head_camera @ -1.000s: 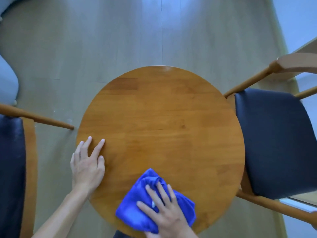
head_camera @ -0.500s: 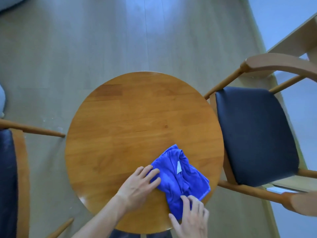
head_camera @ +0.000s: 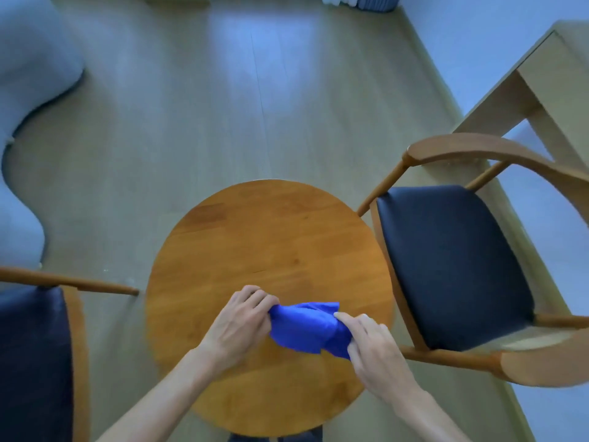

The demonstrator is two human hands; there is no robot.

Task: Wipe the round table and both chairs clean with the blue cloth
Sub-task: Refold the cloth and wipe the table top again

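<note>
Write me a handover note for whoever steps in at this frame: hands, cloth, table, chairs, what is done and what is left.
Left hand: grips the left end of the blue cloth.
Right hand: holds the cloth's right end.
Cloth: bunched between both hands over the near half of the round table.
Chairs: the right chair sits against the table's right edge; the left chair is partly in view, apart from the table.
Done: cannot be judged; the tabletop shows no visible dirt.
Left: any remaining table wiping, then both chairs.
</note>
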